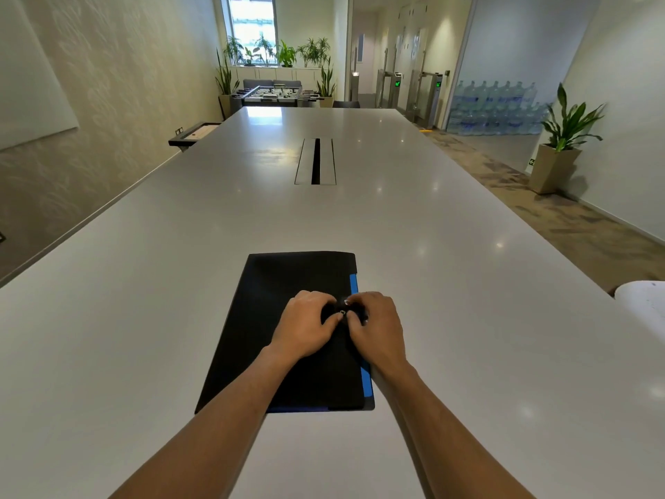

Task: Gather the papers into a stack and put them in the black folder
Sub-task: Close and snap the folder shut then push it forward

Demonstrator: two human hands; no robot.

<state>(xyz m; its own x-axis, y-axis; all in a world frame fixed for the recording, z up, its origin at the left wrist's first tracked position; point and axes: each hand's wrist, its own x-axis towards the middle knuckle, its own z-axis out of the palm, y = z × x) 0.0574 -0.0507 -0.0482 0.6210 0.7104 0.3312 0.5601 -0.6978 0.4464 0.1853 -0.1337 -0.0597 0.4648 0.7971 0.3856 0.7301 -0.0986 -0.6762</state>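
Black folder (288,325) lies closed on the table (467,282), 6 o'clock of the cable slot (316,161). Left hand (306,327) and right hand (376,331), fingers curled, pinch its small clasp (342,312), probably fastening. No loose papers visible; blue edge at 3 o'clock side.

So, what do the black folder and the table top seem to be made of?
The black folder looks like matte plastic or coated card, I cannot tell which: it is thin, lies flat and gives almost no shine. A blue edge shows along its right side. The table looks like smooth white laminate or stone-like composite with a semi-gloss finish: it shows soft reflections of the ceiling lights and the window.
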